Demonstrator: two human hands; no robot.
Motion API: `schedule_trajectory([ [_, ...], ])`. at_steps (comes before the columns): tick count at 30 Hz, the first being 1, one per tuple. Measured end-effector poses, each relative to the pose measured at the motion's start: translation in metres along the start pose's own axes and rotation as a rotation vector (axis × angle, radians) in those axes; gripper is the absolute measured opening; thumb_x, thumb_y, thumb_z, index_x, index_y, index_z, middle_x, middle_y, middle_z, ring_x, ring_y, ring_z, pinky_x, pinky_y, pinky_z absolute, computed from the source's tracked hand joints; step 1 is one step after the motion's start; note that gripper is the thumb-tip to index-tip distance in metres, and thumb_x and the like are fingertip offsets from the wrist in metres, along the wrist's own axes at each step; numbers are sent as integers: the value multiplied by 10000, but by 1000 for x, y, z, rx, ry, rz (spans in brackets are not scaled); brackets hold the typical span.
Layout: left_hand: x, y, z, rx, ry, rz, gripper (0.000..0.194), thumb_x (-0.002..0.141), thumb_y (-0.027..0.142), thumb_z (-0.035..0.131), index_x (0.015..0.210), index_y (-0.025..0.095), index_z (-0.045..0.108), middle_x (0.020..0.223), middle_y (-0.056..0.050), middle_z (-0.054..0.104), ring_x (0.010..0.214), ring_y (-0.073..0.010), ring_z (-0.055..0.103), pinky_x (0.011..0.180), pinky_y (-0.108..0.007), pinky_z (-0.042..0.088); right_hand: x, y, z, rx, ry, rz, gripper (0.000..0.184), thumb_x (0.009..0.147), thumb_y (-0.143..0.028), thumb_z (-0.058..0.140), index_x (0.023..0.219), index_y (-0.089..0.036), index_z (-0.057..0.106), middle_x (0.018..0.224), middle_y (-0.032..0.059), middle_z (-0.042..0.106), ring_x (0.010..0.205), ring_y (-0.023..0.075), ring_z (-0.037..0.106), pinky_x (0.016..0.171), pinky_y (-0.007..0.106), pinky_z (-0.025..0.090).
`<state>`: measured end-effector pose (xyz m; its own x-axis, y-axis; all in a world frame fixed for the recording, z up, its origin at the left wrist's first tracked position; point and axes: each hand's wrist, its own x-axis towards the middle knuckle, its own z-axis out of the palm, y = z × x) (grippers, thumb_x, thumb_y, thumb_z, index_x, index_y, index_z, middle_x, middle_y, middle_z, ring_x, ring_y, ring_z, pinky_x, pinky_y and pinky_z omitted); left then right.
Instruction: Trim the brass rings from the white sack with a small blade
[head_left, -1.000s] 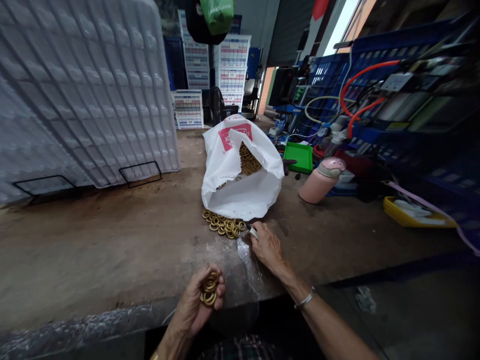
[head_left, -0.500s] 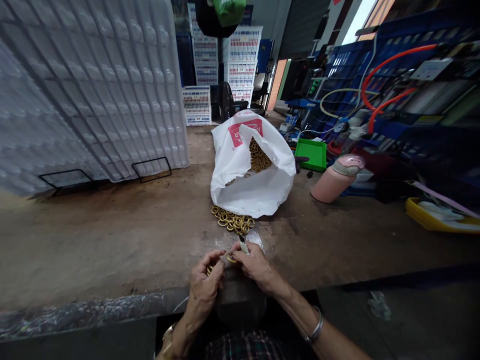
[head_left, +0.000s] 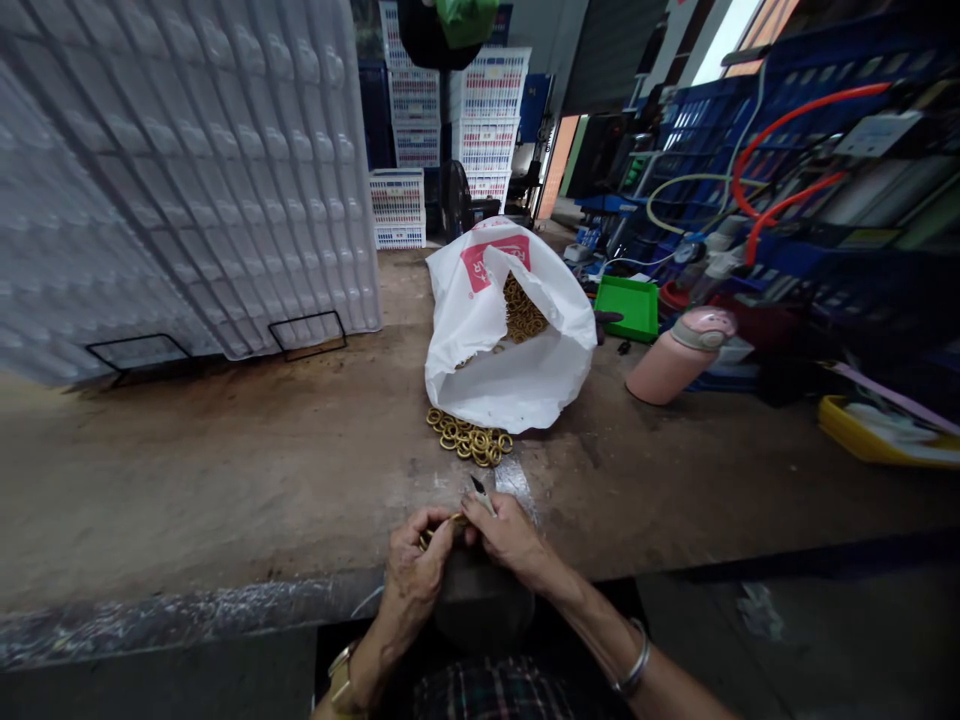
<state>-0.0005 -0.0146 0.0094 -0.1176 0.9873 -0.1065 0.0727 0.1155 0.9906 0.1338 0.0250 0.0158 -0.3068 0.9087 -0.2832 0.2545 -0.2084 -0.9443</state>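
My left hand [head_left: 416,560] is closed around brass-coloured rings [head_left: 426,540], partly hidden by the fingers. Its fingertips meet those of my right hand [head_left: 506,535] at one more ring [head_left: 457,519] near the table's front edge. A small knife [head_left: 484,498] with a pale handle and dark blade is gripped in my right hand, its blade pointing away from me. Just beyond lies a heap of brass-coloured rings [head_left: 472,440]. Behind it an open white sack [head_left: 517,385] with red print rests on its side, holding many more such rings.
Clear plastic trays [head_left: 187,180] stand upright at left in black wire stands [head_left: 307,333]. To the right are a pink bottle [head_left: 667,368], a green tray [head_left: 628,308], a yellow tray [head_left: 885,440] and red hoses [head_left: 780,125]. White crates [head_left: 487,90] are stacked behind.
My two hands have come together, and the ring now sits between the fingertips of both. The knife blade has tilted to the left. The view has shifted slightly.
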Motion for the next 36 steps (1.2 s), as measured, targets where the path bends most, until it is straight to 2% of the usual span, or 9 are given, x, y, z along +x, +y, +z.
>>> schedule_trajectory([
  [2,0,-1,0,-4,-4,-16,276,749,412,599,685,145,627,533,18,529,474,-85,410,477,-201,324,-1,-5,-1,-114,15,-75,329,803,-418,454,592,-168,495,531,-29,457,501,88,392,500,230,306],
  [4,0,-1,-1,-36,-48,-99,317,742,461,597,714,146,608,509,35,483,431,-73,369,436,-196,295,-2,-8,0,-166,21,-92,306,800,-405,440,607,-171,484,567,-23,474,558,104,414,551,242,322],
  [7,0,0,-1,-123,-151,-252,410,731,552,578,809,149,580,493,55,445,382,-61,324,381,-184,253,-1,-7,3,-209,56,-92,283,793,-397,432,613,-179,452,572,-37,433,572,105,384,553,240,312],
  [9,0,1,-1,-176,-191,-291,434,722,575,578,814,151,561,506,55,445,390,-60,335,372,-173,256,0,-5,4,-227,70,-102,264,787,-379,434,616,-180,452,572,-39,427,578,105,383,552,236,313],
  [16,-2,-1,0,-302,-201,-311,389,730,530,604,808,154,540,607,43,462,456,-51,392,384,-146,260,0,-7,1,-116,38,-112,258,795,-357,424,627,-173,494,585,-18,494,573,113,430,544,230,340],
  [20,-4,-2,0,-345,-188,-323,400,710,535,627,800,156,536,595,49,457,457,-47,389,391,-143,247,2,-4,0,-118,71,-102,234,803,-314,404,668,-170,529,606,-6,539,577,118,484,560,225,368],
  [24,-4,0,0,-310,-146,-326,441,668,575,640,779,161,536,581,52,460,444,-49,392,385,-145,251,0,4,-1,-367,158,-177,211,822,-243,383,683,-184,531,614,8,568,593,135,518,573,232,353],
  [28,-3,0,1,-228,-121,-273,478,668,615,611,795,158,548,552,49,454,428,-61,377,378,-159,272,-7,9,0,-684,95,-251,157,762,-119,425,769,-193,563,659,11,597,604,139,514,577,242,302],
  [36,-3,1,0,-150,-106,-240,507,675,653,572,771,157,532,508,54,437,401,-59,341,385,-173,276,-9,7,0,-818,-5,-243,216,729,-74,440,851,-177,587,774,41,654,698,152,561,625,245,312],
])
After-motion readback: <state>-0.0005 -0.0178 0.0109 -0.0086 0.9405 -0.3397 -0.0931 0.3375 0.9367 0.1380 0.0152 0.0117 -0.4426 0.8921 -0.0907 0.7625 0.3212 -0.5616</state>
